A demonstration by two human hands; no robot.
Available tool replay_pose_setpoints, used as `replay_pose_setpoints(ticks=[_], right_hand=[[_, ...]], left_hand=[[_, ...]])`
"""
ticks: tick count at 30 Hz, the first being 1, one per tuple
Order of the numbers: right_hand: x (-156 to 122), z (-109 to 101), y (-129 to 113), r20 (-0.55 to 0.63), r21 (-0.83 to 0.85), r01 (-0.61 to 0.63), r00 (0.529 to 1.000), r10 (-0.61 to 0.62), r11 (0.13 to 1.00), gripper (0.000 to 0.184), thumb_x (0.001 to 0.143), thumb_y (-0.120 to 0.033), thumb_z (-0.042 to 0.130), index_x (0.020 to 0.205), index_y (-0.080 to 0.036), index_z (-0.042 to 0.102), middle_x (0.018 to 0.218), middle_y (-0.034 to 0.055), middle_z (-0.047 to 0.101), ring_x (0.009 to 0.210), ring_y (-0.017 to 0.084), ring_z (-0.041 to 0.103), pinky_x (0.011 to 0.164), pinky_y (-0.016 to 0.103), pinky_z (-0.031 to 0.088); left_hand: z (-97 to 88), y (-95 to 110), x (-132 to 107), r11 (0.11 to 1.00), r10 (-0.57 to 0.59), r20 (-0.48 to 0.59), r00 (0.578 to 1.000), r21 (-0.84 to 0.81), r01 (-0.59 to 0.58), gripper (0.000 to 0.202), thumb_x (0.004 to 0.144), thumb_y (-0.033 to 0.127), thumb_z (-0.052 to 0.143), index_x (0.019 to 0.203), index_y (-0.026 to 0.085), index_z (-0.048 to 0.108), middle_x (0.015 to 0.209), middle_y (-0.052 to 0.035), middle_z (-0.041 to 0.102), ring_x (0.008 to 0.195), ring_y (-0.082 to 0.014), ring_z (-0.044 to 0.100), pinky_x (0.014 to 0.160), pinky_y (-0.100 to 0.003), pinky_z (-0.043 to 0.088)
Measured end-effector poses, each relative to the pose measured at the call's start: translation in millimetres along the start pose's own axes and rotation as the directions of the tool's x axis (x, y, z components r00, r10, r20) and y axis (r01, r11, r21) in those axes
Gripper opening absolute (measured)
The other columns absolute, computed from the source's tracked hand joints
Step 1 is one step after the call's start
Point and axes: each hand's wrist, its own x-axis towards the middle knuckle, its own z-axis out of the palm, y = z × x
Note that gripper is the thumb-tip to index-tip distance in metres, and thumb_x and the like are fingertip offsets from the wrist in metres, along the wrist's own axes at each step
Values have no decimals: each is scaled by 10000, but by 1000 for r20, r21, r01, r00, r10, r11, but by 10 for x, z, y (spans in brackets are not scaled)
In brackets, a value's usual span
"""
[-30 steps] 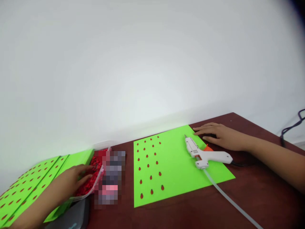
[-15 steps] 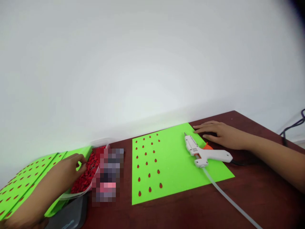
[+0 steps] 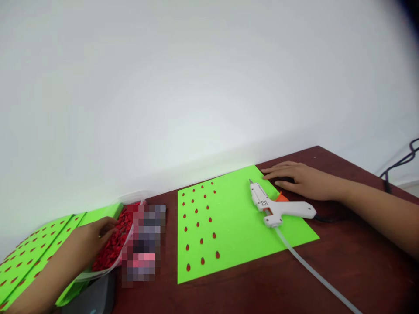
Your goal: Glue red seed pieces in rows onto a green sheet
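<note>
My left hand [image 3: 93, 235] is over a clear tub [image 3: 122, 253] of small red pieces [image 3: 113, 244]. Its fingers are bent, with thumb and forefinger slightly apart at the pieces, and nothing shows between them. My right hand [image 3: 304, 179] lies flat with fingers spread on the table, fingertips at the edge of a bright green sheet [image 3: 235, 218]. Small red ladybug-like pieces [image 3: 197, 224] sit in columns on the sheet's left part. A white glue gun [image 3: 270, 205] with an orange trigger and a long clear glue stick [image 3: 314, 270] rests on its right side.
More green sheets [image 3: 36, 244] with red pieces are stacked at far left. A dark grey object [image 3: 98, 296] sits below the tub. A pixelated patch hides something beside it. Black cables [image 3: 401, 159] run by the wall at right, behind the dark red table [image 3: 255, 292].
The view has shifted slightly, so the table things appear a little further left. My left thumb and forefinger have changed pose over the red pieces. My right hand stays flat.
</note>
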Motion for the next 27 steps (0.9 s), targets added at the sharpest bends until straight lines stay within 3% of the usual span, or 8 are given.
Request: replay_pose_setpoints(ticks=[7, 12, 16, 20, 24, 27], right_hand=[[-1, 8, 12, -14, 13, -3, 1000, 4, 1000, 432, 999, -508, 558, 1355, -382, 767, 1508, 6, 691, 1410, 376, 583, 1188, 657, 433], [-4, 22, 22, -17, 25, -12, 1000, 12, 1000, 434, 1002, -510, 549, 1351, -375, 769, 1516, 5, 684, 1416, 376, 579, 1182, 643, 447], [-7, 12, 17, -13, 14, -14, 1000, 14, 1000, 436, 1000, -516, 551, 1356, -385, 765, 1520, 2, 681, 1419, 383, 575, 1180, 659, 443], [1, 6, 15, -11, 17, 1, 1000, 0, 1000, 440, 999, -505, 547, 1360, -382, 766, 1521, 2, 680, 1412, 378, 580, 1181, 662, 445], [11, 17, 26, -17, 19, 3, 1000, -2, 1000, 444, 989, -490, 554, 1363, -378, 768, 1481, 9, 709, 1417, 384, 572, 1189, 666, 436], [18, 25, 34, -18, 8, -5, 1000, 5, 1000, 445, 986, -485, 556, 1364, -378, 765, 1467, 4, 719, 1415, 380, 570, 1191, 662, 432]], left_hand=[[-327, 249, -98, 996, -84, -17, 996, 28, 85, 308, 912, 450, 495, 892, 288, 756, 857, 13, 835, 786, -253, 745, 718, -274, 454], [-414, 810, -170, 997, 24, 31, 999, -76, -22, 361, 957, 502, 485, 914, 274, 762, 806, 17, 804, 710, -224, 700, 675, -282, 459], [-298, 1393, -178, 916, 271, -51, 961, -293, -274, 347, 961, 501, 536, 956, 274, 799, 973, -15, 839, 855, -236, 749, 803, -331, 556], [-55, 1860, -149, 785, 502, -152, 852, -335, -522, 296, 999, 373, 546, 1053, 265, 816, 1054, -51, 835, 957, -241, 769, 910, -365, 596], [229, 2128, -106, 671, 647, -177, 742, -329, -664, 300, 1034, 254, 521, 1090, 256, 816, 1072, -66, 812, 954, -217, 772, 889, -345, 618], [381, 2240, -44, 675, 653, -167, 738, -312, -668, 259, 1021, 214, 561, 1083, 232, 812, 1061, -70, 806, 925, -204, 768, 872, -331, 621]])
